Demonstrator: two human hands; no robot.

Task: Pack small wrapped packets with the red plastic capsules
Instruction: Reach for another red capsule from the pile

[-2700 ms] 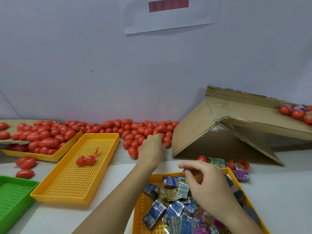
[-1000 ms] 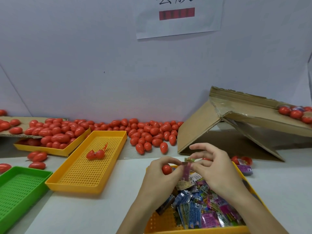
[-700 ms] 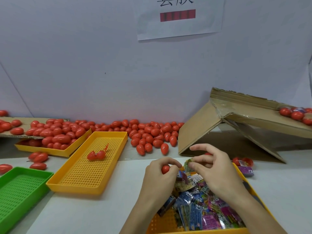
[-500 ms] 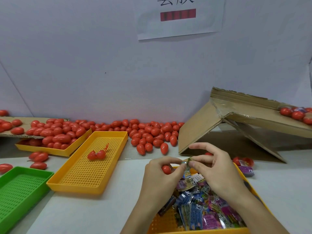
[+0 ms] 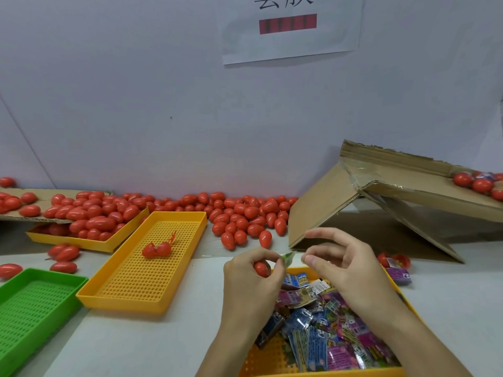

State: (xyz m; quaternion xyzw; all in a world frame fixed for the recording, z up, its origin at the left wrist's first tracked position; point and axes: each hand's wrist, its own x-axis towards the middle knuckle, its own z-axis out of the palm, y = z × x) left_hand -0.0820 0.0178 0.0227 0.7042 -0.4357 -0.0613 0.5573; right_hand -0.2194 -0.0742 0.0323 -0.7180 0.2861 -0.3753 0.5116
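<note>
Our left hand (image 5: 251, 278) curls round a red capsule (image 5: 260, 268), which shows between thumb and fingers, and its fingertips also pinch one end of a small green packet (image 5: 288, 257). Our right hand (image 5: 344, 266) is just to the right of it, thumb and forefinger pressed together at the packet's other end; whether they actually grip it we cannot tell, as the wrapper is small and blurred there. The other right fingers arch loosely above.

Both hands hover over the far end of a yellow tray (image 5: 272, 357) full of packets (image 5: 326, 336) in blue, pink and green wrappers, at the near right of the table (image 5: 152, 344).

To the left lies a second yellow tray (image 5: 130, 299), holding only an opened capsule (image 5: 156, 249) near its far end. Nearer and further left we see a green tray (image 5: 16, 333). Behind these, a third yellow tray (image 5: 89, 242) is heaped with capsules, partly under a flat cardboard sheet (image 5: 40, 204). Loose capsules (image 5: 245, 216) spread along the far edge against the wall (image 5: 163, 104), with a few (image 5: 64, 253) beside the green tray.

At far right a folded cardboard box (image 5: 381, 202) stands like a tent, with more capsules (image 5: 476, 183) on its upper flap. An open capsule (image 5: 400, 261) and a purple packet (image 5: 398, 274) lie in front of it. A paper notice (image 5: 291, 25) hangs on the wall.
</note>
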